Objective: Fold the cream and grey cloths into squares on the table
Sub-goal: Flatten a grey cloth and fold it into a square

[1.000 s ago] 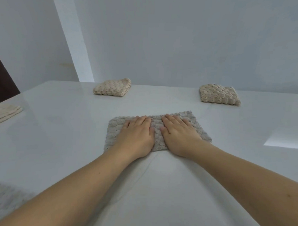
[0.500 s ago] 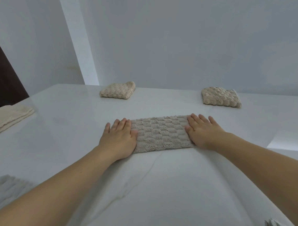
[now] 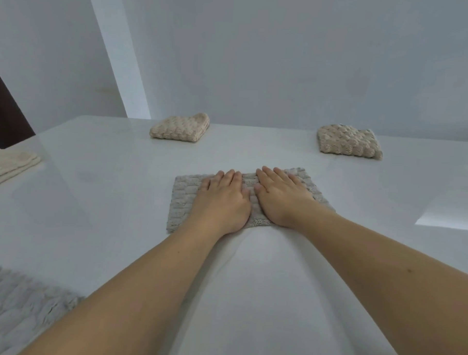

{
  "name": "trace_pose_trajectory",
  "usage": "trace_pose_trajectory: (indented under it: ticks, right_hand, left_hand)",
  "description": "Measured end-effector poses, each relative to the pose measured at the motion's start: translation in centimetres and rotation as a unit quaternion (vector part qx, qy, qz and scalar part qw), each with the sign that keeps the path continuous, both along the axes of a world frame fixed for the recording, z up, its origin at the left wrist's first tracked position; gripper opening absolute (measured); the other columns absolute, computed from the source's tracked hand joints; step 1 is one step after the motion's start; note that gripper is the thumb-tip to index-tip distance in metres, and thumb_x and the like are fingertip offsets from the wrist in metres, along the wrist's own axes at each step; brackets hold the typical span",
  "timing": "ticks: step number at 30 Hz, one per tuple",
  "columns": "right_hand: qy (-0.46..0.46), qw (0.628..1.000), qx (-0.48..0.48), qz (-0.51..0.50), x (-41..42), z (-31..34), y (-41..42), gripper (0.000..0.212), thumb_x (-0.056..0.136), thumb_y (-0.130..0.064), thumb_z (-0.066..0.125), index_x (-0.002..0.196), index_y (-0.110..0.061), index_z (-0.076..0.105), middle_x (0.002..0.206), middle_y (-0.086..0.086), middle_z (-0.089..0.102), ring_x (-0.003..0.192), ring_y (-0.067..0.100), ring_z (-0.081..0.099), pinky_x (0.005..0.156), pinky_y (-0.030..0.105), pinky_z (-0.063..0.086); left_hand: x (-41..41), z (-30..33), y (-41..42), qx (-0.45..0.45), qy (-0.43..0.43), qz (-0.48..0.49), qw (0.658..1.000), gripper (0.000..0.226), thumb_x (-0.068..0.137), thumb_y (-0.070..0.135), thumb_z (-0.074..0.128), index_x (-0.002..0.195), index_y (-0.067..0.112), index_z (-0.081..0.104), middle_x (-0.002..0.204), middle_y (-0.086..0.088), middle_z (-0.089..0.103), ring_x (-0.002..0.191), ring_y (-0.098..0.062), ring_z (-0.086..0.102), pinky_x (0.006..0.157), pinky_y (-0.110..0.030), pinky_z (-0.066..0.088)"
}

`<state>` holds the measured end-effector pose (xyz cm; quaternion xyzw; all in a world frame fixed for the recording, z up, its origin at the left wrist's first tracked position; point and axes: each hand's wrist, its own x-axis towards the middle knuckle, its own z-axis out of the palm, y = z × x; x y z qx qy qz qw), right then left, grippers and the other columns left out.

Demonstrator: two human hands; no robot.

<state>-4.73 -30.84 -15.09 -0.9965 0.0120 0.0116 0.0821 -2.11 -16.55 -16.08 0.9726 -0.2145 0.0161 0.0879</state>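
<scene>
Mid-table on the white tabletop, the grey waffle-textured folded cloth sits under both palms: left hand and right hand flat, fingers straight, gripping nothing. Best bet: press evenly outward so the edges line up before the next fold.

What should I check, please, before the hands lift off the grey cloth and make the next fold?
1. Both hands flat on the grey cloth: ok; left hand and right hand press side by side near its middle.
2. Cloth lies flat on the table: ok where visible; under the palms, cannot tell.
3. Edges aligned: cannot tell; the near edge is partly hidden.
4. Already square: not ok; it looks wider than deep.
5. Room to fold: ok; folded cream cloths sit well behind.
6. Cloths still waiting: not ok; another grey cloth lies unfolded at near left.
</scene>
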Motion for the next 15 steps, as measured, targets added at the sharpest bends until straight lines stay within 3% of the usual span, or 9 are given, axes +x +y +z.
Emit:
trace_pose_trajectory:
  ticks: [11, 13, 15]
  right_hand:
    - [0.045, 0.994, -0.042, -0.092, -2.1, 0.7, -5.7, 0.056, 0.103, -0.038, 0.008, 0.155, -0.020, 0.001, 0.163, -0.002, -0.004, 0.149, 0.019, -0.006, 0.120, 0.043, -0.006]
    - [0.012, 0.992, -0.074, -0.097, -1.8, 1.8, -5.2, 0.056, 0.103, -0.035, 0.010, 0.155, -0.015, 0.004, 0.163, 0.000, -0.004, 0.149, 0.020, -0.007, 0.120, 0.044, -0.006]
    - [-0.051, 0.996, -0.044, -0.063, -1.2, 2.7, -3.1, 0.056, 0.103, -0.034, 0.014, 0.155, -0.014, 0.006, 0.163, 0.000, -0.004, 0.149, 0.019, -0.008, 0.120, 0.041, -0.006]
  left_hand:
    - [1.6, 0.6, 8.1, 0.025, 0.057, 0.085, 0.994, 0.058, 0.104, 0.040, 0.012, 0.157, 0.018, 0.011, 0.165, 0.003, 0.008, 0.151, -0.019, 0.001, 0.122, -0.044, -0.001]
    - [1.9, 1.9, 7.4, 0.046, 0.027, 0.098, 0.994, 0.058, 0.103, 0.036, 0.013, 0.156, 0.013, 0.016, 0.164, 0.000, 0.013, 0.151, -0.022, 0.001, 0.121, -0.048, -0.005]
    - [2.1, 3.2, 5.2, 0.008, -0.011, 0.094, 0.995, 0.057, 0.102, 0.032, 0.016, 0.155, 0.010, 0.018, 0.163, -0.002, 0.015, 0.151, -0.024, 0.001, 0.121, -0.049, -0.004]
